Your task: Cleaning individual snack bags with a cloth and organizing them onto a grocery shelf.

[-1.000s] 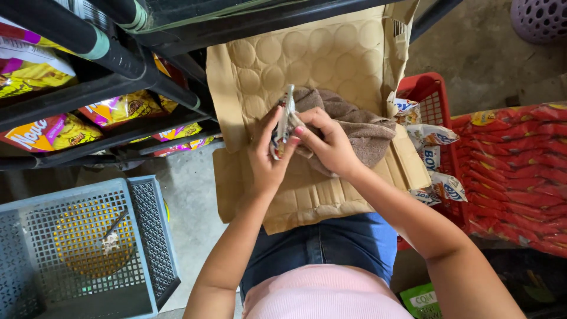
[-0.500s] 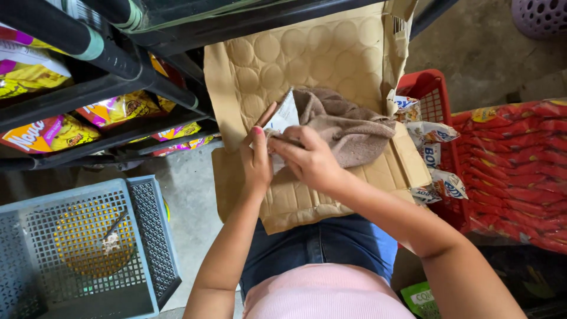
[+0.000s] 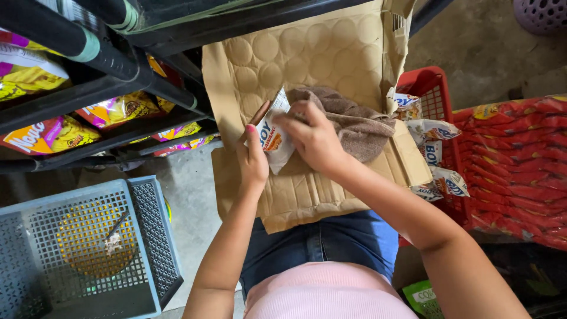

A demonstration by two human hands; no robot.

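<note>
- Left hand (image 3: pixel 253 158) pinches the white snack packet (image 3: pixel 274 137) from its left edge, thumb up along the side; prob. held that way so the printed face stays flat and turned up to the person.
- Right hand (image 3: pixel 313 139) is closed on a brown cloth (image 3: pixel 354 121), fingertips pressing its bunched end onto the packet's upper right; looks like the cloth is gripped in a wad to give a firm rubbing pad.
- Packet sits above the lap, over a flattened cardboard sheet (image 3: pixel 307 53) w/ round dents, which lies across the knees like a work surface.
- Red basket (image 3: pixel 434 94) just right of the cardboard holds approx. 5 similar white packets, within reach of the right hand.
- Blue crate (image 3: pixel 142 236) on the floor at left, near the black shelf (image 3: pixel 88 88) w/ yellow snack bags.
- Hidden: packet's right part is under the cloth and fingers; right palm not visible.
- Basket's lower part is cut off behind the arm; can't tell what the yellow thing under the crate's mesh is.
</note>
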